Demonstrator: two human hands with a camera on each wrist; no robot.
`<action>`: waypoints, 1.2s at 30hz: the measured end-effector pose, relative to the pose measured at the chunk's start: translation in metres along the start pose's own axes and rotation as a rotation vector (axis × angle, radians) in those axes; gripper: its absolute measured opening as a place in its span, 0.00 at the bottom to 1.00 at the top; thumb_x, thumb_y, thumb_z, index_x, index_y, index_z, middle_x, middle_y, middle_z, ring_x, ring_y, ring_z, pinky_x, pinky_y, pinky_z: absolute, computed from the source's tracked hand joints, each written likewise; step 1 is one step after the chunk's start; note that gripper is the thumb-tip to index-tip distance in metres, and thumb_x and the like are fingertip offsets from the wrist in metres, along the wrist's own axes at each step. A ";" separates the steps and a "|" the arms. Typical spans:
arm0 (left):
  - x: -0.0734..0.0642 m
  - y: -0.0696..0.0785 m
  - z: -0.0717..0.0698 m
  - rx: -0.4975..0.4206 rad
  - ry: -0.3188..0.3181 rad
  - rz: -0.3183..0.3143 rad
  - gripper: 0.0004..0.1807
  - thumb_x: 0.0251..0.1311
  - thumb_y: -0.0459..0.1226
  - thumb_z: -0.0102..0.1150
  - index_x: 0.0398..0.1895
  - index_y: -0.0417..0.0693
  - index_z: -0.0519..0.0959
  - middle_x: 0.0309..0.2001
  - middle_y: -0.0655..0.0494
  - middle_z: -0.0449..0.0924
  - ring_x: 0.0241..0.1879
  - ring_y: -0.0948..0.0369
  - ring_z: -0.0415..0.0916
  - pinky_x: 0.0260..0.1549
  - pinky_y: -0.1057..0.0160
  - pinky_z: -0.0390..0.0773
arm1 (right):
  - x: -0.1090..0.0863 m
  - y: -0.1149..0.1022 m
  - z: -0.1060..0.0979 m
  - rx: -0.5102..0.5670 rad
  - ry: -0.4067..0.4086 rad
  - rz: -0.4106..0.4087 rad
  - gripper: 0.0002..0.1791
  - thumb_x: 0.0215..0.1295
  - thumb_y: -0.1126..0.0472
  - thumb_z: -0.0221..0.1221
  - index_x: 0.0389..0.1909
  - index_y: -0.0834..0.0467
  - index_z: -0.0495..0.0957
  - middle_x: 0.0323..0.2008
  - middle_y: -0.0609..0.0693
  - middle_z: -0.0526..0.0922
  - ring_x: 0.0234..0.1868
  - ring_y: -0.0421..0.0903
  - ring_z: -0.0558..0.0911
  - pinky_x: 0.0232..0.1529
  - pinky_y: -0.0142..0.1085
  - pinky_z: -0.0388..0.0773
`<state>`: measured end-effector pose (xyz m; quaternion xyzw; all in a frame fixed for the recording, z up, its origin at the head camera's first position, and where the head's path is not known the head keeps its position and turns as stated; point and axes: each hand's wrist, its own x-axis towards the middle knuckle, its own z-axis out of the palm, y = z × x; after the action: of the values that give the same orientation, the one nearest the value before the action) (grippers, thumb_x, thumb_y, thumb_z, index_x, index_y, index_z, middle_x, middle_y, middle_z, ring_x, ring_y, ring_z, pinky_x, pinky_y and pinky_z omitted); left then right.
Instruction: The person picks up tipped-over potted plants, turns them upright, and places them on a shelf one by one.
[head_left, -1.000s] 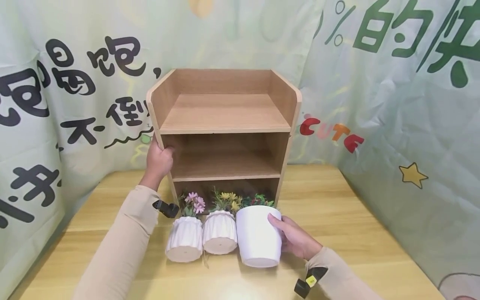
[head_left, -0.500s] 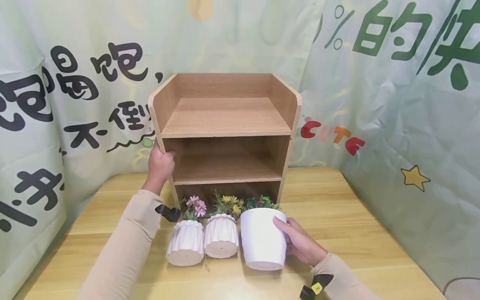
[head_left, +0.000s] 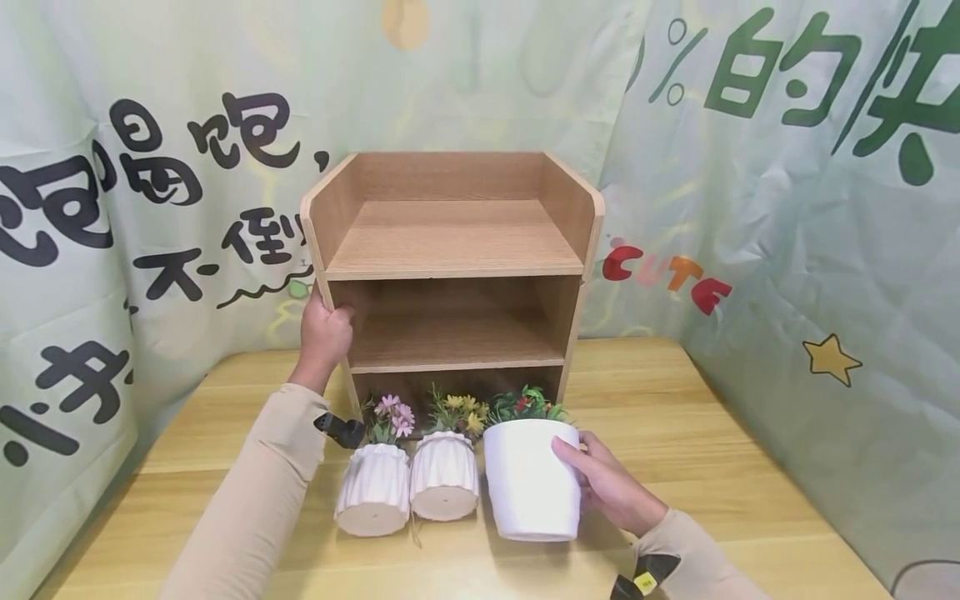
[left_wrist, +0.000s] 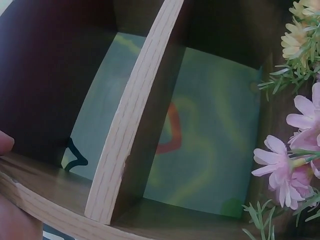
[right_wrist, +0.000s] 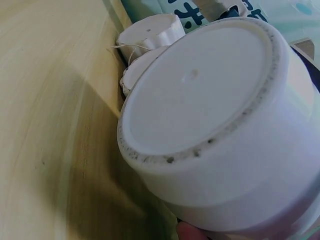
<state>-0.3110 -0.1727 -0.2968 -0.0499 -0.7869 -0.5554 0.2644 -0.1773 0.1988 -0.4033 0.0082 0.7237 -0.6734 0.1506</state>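
A light wooden shelf unit (head_left: 454,242) with open compartments stands on the table. My left hand (head_left: 326,337) grips its left side panel, thumb on the inner side; the outer fingers are hidden. In front of the lowest compartment are two small fluted white pots, one with pink flowers (head_left: 373,492) and one with yellow flowers (head_left: 445,479). Both are tipped with their bases toward me. My right hand (head_left: 611,483) holds a larger smooth white flowerpot (head_left: 531,479) with green leaves and red bits, tilted, thumb on its near side. Its pale base (right_wrist: 200,90) fills the right wrist view.
The wooden table (head_left: 675,450) extends on both sides of the shelf. A printed cloth backdrop (head_left: 750,208) surrounds the table behind and at the sides. In the left wrist view, a shelf board (left_wrist: 132,115) divides the compartments, and pink flowers (left_wrist: 280,170) sit close beside them.
My right hand has moved the large flowerpot a little right, opening a gap from the pot with yellow flowers. My left hand keeps its grip on the shelf. The whole view has shifted slightly.
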 end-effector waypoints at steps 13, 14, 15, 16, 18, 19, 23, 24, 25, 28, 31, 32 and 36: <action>-0.004 -0.006 -0.001 -0.020 0.021 0.000 0.33 0.52 0.26 0.47 0.67 0.34 0.62 0.62 0.32 0.67 0.61 0.42 0.63 0.64 0.46 0.57 | -0.008 -0.007 0.001 0.007 -0.058 -0.037 0.39 0.71 0.46 0.51 0.67 0.67 0.46 0.51 0.61 0.72 0.47 0.50 0.76 0.48 0.45 0.75; -0.004 -0.006 -0.001 -0.016 0.022 0.004 0.33 0.52 0.26 0.47 0.67 0.35 0.62 0.62 0.32 0.68 0.61 0.42 0.63 0.64 0.45 0.58 | -0.009 -0.008 0.001 0.012 -0.065 -0.040 0.39 0.71 0.46 0.51 0.67 0.67 0.46 0.51 0.61 0.72 0.47 0.50 0.77 0.47 0.45 0.75; -0.003 -0.006 -0.001 -0.015 0.021 0.010 0.33 0.52 0.27 0.47 0.67 0.36 0.62 0.62 0.33 0.68 0.60 0.42 0.63 0.64 0.45 0.58 | -0.009 -0.008 0.001 0.012 -0.070 -0.043 0.39 0.71 0.46 0.51 0.67 0.67 0.45 0.50 0.61 0.72 0.46 0.50 0.77 0.46 0.45 0.76; -0.003 -0.006 -0.001 -0.014 0.020 0.013 0.33 0.53 0.27 0.47 0.67 0.36 0.62 0.62 0.33 0.68 0.60 0.43 0.63 0.63 0.45 0.58 | -0.010 -0.009 0.001 0.010 -0.072 -0.045 0.39 0.71 0.46 0.51 0.67 0.66 0.45 0.50 0.61 0.72 0.46 0.50 0.77 0.46 0.45 0.76; -0.002 -0.005 0.000 -0.016 0.020 0.024 0.33 0.53 0.27 0.46 0.67 0.36 0.63 0.62 0.33 0.68 0.59 0.44 0.64 0.63 0.45 0.59 | -0.010 -0.010 0.001 0.005 -0.073 -0.051 0.39 0.71 0.46 0.51 0.67 0.66 0.45 0.50 0.61 0.72 0.46 0.50 0.77 0.45 0.45 0.76; -0.001 -0.005 0.001 -0.015 0.021 0.028 0.33 0.53 0.28 0.46 0.67 0.36 0.63 0.62 0.34 0.68 0.58 0.44 0.64 0.63 0.46 0.59 | -0.010 -0.010 0.000 0.003 -0.072 -0.053 0.39 0.71 0.46 0.51 0.67 0.66 0.45 0.50 0.61 0.72 0.46 0.50 0.77 0.44 0.45 0.76; 0.000 -0.004 0.002 -0.020 0.025 0.040 0.32 0.53 0.27 0.46 0.66 0.36 0.64 0.62 0.34 0.68 0.59 0.45 0.64 0.63 0.46 0.59 | -0.010 -0.011 0.000 0.001 -0.071 -0.064 0.38 0.71 0.46 0.50 0.67 0.66 0.45 0.50 0.61 0.72 0.46 0.50 0.77 0.45 0.45 0.76; 0.000 -0.004 0.001 -0.022 0.025 0.040 0.32 0.53 0.27 0.46 0.66 0.36 0.63 0.62 0.34 0.68 0.60 0.44 0.64 0.63 0.46 0.59 | -0.010 -0.011 0.000 0.002 -0.075 -0.066 0.38 0.71 0.46 0.50 0.67 0.66 0.45 0.50 0.60 0.72 0.46 0.50 0.77 0.44 0.45 0.76; 0.000 -0.005 0.001 -0.020 0.025 0.036 0.32 0.53 0.27 0.46 0.66 0.35 0.63 0.62 0.33 0.68 0.60 0.44 0.63 0.64 0.46 0.58 | -0.011 -0.011 0.000 0.005 -0.082 -0.067 0.38 0.71 0.46 0.50 0.67 0.66 0.45 0.50 0.60 0.73 0.46 0.50 0.78 0.44 0.45 0.76; -0.002 -0.006 0.000 -0.007 0.025 0.027 0.32 0.53 0.27 0.47 0.66 0.35 0.63 0.62 0.33 0.68 0.60 0.43 0.64 0.64 0.45 0.58 | -0.011 -0.010 0.001 0.011 -0.097 -0.068 0.38 0.72 0.47 0.50 0.67 0.67 0.44 0.50 0.60 0.73 0.45 0.50 0.78 0.44 0.45 0.77; -0.003 -0.007 0.000 0.006 0.028 0.021 0.33 0.53 0.28 0.47 0.67 0.37 0.63 0.62 0.33 0.68 0.60 0.42 0.64 0.63 0.45 0.59 | -0.012 -0.010 0.002 0.011 -0.099 -0.067 0.38 0.72 0.47 0.49 0.67 0.67 0.44 0.49 0.60 0.73 0.45 0.49 0.78 0.44 0.45 0.77; -0.002 -0.007 0.000 0.004 0.031 0.026 0.33 0.53 0.28 0.47 0.67 0.37 0.63 0.62 0.33 0.68 0.60 0.42 0.64 0.63 0.45 0.59 | -0.012 -0.011 0.002 0.010 -0.096 -0.069 0.38 0.72 0.47 0.49 0.67 0.67 0.44 0.49 0.59 0.73 0.45 0.49 0.78 0.44 0.44 0.77; -0.001 -0.004 0.001 -0.006 0.040 0.044 0.34 0.52 0.28 0.47 0.68 0.38 0.63 0.62 0.33 0.69 0.60 0.43 0.64 0.63 0.46 0.59 | -0.013 -0.014 0.000 0.010 -0.099 -0.094 0.38 0.73 0.48 0.48 0.68 0.67 0.42 0.49 0.59 0.73 0.45 0.49 0.78 0.43 0.45 0.77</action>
<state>-0.3125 -0.1730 -0.3012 -0.0570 -0.7784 -0.5527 0.2923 -0.1676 0.1998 -0.3866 -0.0582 0.7115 -0.6831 0.1543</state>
